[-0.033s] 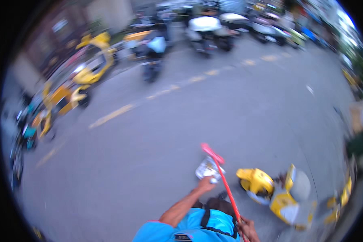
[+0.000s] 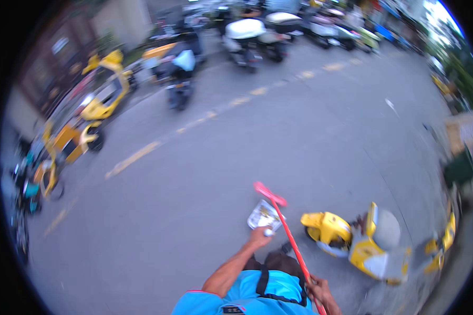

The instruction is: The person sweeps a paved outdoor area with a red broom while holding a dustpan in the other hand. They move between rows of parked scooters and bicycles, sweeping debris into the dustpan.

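A pale, whitish dustpan [image 2: 258, 216] with brownish bits in it hangs low over the grey pavement. My left hand [image 2: 258, 238] is closed around its handle, and a round white end shows at the fingers. In my right hand [image 2: 320, 292], at waist height, I grip the red handle of a broom [image 2: 293, 242]. The handle slants up and left past the dustpan's right edge. Its pinkish-red head [image 2: 270, 194] lies just beyond the dustpan's far edge; whether it touches the ground I cannot tell.
Close on my right stands a yellow scooter [image 2: 335, 231]. Yellow bikes [image 2: 108, 94] line the left side, and several parked scooters [image 2: 245, 30] fill the far side. A dark green bin [image 2: 459, 169] is at the far right. A white scrap [image 2: 390, 104] lies on the pavement.
The surroundings have shifted left in the view, as if my head turned slightly right. Dustpan and broom head sit a little further left and higher in the picture. Both hands keep their grip.
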The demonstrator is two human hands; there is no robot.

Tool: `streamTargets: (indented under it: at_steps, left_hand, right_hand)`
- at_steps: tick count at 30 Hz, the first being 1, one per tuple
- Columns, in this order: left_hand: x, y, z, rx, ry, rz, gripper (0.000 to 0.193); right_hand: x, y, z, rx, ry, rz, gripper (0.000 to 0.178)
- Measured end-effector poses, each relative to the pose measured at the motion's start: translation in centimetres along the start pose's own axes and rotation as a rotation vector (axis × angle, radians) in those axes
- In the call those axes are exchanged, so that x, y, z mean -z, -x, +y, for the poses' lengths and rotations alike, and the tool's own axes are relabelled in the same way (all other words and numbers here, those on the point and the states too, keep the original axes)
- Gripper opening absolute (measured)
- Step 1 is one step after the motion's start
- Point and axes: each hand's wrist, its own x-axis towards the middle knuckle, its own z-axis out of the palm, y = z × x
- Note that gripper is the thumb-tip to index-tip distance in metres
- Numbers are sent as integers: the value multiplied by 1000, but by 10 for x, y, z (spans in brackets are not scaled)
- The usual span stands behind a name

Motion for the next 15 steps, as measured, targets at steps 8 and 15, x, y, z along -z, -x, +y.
streamTargets:
  at_steps: [8,15]
  left_hand:
    - [-28,-60,58,-9,-186,-71,26]
    - [-55,-101,81,26,-207,-101,22]
  right_hand:
    - [49,-52,3,68,-37,168,47]
    - [126,-20,-31,-132,-349,-18,66]
